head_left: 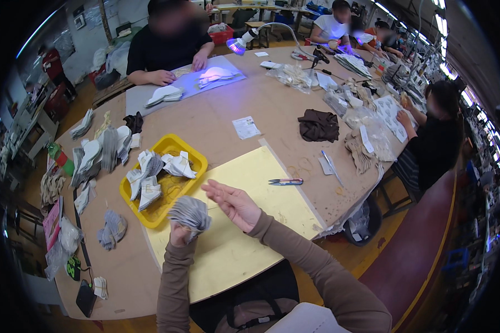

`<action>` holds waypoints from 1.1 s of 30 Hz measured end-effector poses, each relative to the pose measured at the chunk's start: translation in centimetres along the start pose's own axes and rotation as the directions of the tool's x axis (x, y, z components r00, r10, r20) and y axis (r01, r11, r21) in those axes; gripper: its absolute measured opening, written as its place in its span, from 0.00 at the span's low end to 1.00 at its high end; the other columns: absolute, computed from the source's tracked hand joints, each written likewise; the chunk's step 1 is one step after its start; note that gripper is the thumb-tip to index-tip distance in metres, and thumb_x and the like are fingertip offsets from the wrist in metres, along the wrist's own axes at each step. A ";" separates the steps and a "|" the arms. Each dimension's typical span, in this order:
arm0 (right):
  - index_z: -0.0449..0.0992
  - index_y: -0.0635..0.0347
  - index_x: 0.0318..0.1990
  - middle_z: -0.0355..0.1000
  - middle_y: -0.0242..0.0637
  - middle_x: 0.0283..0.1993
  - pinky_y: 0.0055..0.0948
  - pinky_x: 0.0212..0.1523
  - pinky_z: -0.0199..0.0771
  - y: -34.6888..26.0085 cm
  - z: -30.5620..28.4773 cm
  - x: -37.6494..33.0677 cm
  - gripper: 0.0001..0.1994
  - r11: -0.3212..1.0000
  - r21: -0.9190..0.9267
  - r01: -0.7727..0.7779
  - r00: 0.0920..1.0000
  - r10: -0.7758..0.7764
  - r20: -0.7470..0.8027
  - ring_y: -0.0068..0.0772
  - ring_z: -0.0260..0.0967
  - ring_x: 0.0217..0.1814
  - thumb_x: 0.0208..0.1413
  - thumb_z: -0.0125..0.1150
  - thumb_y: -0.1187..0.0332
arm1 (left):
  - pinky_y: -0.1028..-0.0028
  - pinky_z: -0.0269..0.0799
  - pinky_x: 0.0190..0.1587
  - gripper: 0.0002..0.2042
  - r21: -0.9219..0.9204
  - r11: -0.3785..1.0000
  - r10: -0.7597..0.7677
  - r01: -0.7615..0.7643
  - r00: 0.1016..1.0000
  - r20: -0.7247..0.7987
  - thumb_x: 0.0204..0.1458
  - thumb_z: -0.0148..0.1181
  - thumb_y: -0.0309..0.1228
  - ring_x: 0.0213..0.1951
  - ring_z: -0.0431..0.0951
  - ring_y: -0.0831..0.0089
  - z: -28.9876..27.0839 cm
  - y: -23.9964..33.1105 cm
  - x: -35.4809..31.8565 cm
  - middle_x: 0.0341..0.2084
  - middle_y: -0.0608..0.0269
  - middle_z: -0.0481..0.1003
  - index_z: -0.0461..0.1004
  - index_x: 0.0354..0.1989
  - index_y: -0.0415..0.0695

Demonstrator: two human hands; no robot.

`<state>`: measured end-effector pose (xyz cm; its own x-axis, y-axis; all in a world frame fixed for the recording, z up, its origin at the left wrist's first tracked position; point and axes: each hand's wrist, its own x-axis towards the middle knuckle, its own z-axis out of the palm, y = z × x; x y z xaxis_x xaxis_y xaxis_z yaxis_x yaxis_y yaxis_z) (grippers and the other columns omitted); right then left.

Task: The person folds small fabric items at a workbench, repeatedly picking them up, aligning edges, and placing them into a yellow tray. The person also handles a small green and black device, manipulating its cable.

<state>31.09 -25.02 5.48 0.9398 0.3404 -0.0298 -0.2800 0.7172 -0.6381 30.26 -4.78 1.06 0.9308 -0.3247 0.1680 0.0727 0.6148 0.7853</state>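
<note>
My left hand [179, 235] is closed around the lower end of a bundle of grey fabric pieces [190, 215], whose layered edges fan upward. My right hand [238, 206] is just right of the bundle, palm turned toward it, fingers stretched out. A thin strand seems to run between that hand and the bundle, too fine to make out. Behind the bundle, a yellow plastic tray [201, 154] holds several tied white-and-grey fabric bundles [150, 191] and loose rubber bands [172, 191]. Both hands are over a pale yellow board [244, 244].
Blue-handled thread snips [286, 182] lie on the board's right side. Grey fabric stacks [91, 152] and a single grey bundle [112, 228] rest to the left. A dark brown cloth [318, 125] and a pen [332, 166] lie to the right. Co-workers sit around the table beside a lamp [239, 45].
</note>
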 end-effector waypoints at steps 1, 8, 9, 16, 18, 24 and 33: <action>0.58 0.67 0.64 0.64 0.43 0.61 0.28 0.57 0.67 0.1 0.0 -0.1 0.25 0.999 0.022 -0.025 0.999 0.024 0.045 0.28 0.66 0.58 0.62 0.51 0.66 | 0.70 0.72 0.39 0.32 0.046 0.998 -0.047 0.046 0.999 0.025 0.42 0.60 0.39 0.42 0.73 0.70 0.3 -0.1 -0.1 0.47 0.56 0.70 0.61 0.57 0.41; 0.69 0.67 0.55 0.70 0.36 0.50 0.25 0.53 0.67 0.5 0.8 -0.5 0.20 0.885 -0.459 0.073 0.967 0.049 0.248 0.22 0.66 0.52 0.56 0.59 0.67 | 0.77 0.70 0.38 0.19 0.505 0.747 -0.529 0.432 0.847 0.057 0.42 0.55 0.37 0.34 0.75 0.76 -1.1 3.5 0.1 0.31 0.62 0.76 0.75 0.38 0.34; 0.71 0.66 0.53 0.71 0.35 0.48 0.24 0.52 0.67 0.3 0.9 -0.7 0.19 0.832 -0.543 0.109 0.963 0.046 0.264 0.21 0.66 0.50 0.55 0.60 0.68 | 0.78 0.69 0.37 0.17 0.528 0.707 -0.569 0.470 0.822 0.030 0.42 0.55 0.36 0.33 0.74 0.77 -0.7 3.7 0.2 0.29 0.64 0.76 0.76 0.36 0.34; 0.72 0.66 0.48 0.71 0.33 0.42 0.23 0.49 0.66 0.3 0.8 -0.7 0.17 0.786 -0.619 -0.008 0.968 0.161 0.192 0.22 0.67 0.47 0.55 0.58 0.65 | 0.82 0.60 0.25 0.13 0.552 0.636 -0.606 0.539 0.792 -0.075 0.46 0.56 0.36 0.22 0.66 0.84 1.1 4.1 0.2 0.20 0.72 0.71 0.77 0.27 0.37; 0.72 0.66 0.46 0.70 0.33 0.42 0.23 0.50 0.64 0.3 1.3 -0.9 0.17 0.820 -0.572 0.005 0.960 0.156 0.232 0.23 0.66 0.47 0.56 0.56 0.61 | 0.82 0.58 0.23 0.13 0.531 0.659 -0.599 0.533 0.799 -0.059 0.46 0.57 0.36 0.20 0.64 0.84 1.1 4.2 0.1 0.17 0.73 0.69 0.77 0.24 0.37; 0.73 0.63 0.37 0.62 0.29 0.35 0.19 0.42 0.59 1.2 1.0 -0.3 0.16 0.746 -0.662 0.070 0.965 0.117 0.234 0.20 0.61 0.38 0.56 0.55 0.57 | 0.79 0.54 0.21 0.15 0.688 0.503 -0.660 0.523 0.747 -0.085 0.46 0.61 0.39 0.19 0.61 0.84 2.2 5.7 0.6 0.13 0.75 0.64 0.75 0.19 0.38; 0.68 0.61 0.45 0.63 0.29 0.40 0.20 0.46 0.60 1.4 -0.8 0.3 0.12 0.656 -0.754 0.037 0.990 0.077 0.116 0.20 0.61 0.41 0.56 0.52 0.66 | 0.76 0.61 0.25 0.17 0.802 0.397 -0.590 0.446 0.793 -0.149 0.48 0.59 0.42 0.20 0.64 0.81 3.3 4.2 0.4 0.15 0.69 0.67 0.78 0.30 0.36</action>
<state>31.16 -24.35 3.95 0.8866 0.4624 0.0106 -0.0010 0.0249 -0.9997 29.79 -4.71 6.37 0.7490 -0.5132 -0.4191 0.1570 -0.4771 0.8647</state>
